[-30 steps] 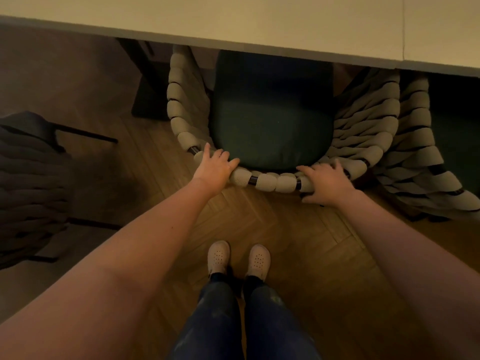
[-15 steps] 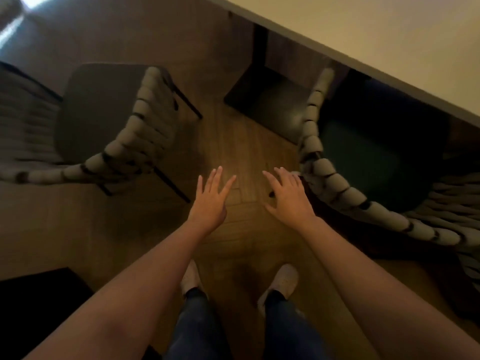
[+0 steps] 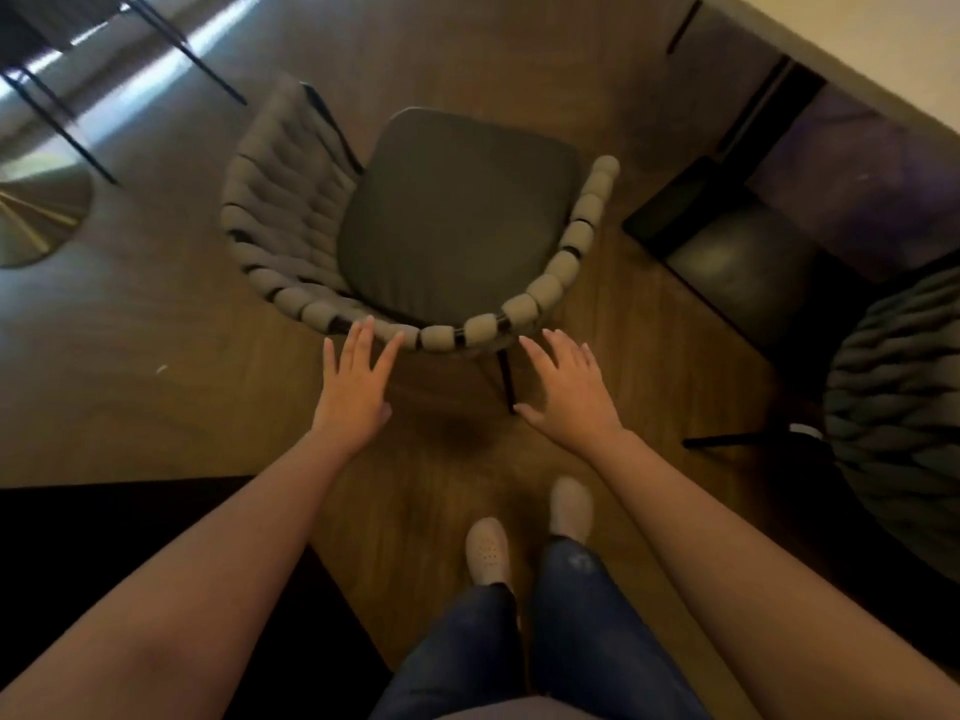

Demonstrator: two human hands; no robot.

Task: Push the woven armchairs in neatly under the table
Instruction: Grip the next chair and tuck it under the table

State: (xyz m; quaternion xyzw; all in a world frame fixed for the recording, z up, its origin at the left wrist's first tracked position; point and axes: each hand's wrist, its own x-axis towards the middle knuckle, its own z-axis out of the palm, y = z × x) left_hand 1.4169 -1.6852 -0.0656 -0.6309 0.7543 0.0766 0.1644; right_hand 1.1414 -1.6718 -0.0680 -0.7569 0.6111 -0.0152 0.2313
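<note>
Both hands are open with the fingers spread, and they hold nothing. On the left hand [image 3: 353,387] the fingertips lie at the back rim of the chair [image 3: 447,220], touching it or almost touching; I cannot tell which. The right hand [image 3: 569,389] is just beside the same rim, near its right end, and seems not to touch yet.

The chair stands directly ahead of the hands, free on the floor and well apart from the table [image 3: 857,49], which is far ahead and to the right. Its open front looks turned away from the table edge, so I judge that a straight push would send it the wrong way or against the table base. It must probably be turned first. Flat open palms could slip over the rounded rim, and an uneven push could swing the chair sideways. A second chair [image 3: 898,376], to the right of the right hand, leaves little room on that side.

The chair has a dark flat seat cushion, a curved back of thick grey woven rolls, and thin black legs.
</note>
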